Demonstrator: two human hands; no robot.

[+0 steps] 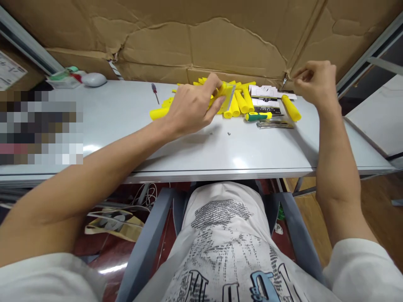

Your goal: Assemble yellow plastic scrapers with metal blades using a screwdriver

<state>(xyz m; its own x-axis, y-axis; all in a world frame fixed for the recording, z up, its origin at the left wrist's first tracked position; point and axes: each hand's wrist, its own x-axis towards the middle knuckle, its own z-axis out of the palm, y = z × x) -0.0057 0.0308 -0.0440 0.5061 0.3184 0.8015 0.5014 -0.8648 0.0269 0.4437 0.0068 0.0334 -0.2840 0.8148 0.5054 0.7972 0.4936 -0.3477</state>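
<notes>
My left hand (193, 102) is closed on a yellow scraper (226, 102), whose wide end has a grey metal edge and points right. Behind and below it lies a heap of yellow scrapers (241, 102) with round handles. Raised over the table's right side, my right hand (316, 82) has its fingers curled and pinched together; whatever is between them is too small to make out. A single yellow handle (291, 108) lies below that hand. Nearby are a green and yellow screwdriver handle (258, 116), thin metal blades (274, 124) and printed blade packets (266, 102).
Two small metal bits (228, 134) lie on the white table (189, 155) near its front. A slim screwdriver (155, 92) rests at the back left. Farther left are a computer mouse (94, 79) and a small tray (64, 79). Cardboard (189, 42) walls the back.
</notes>
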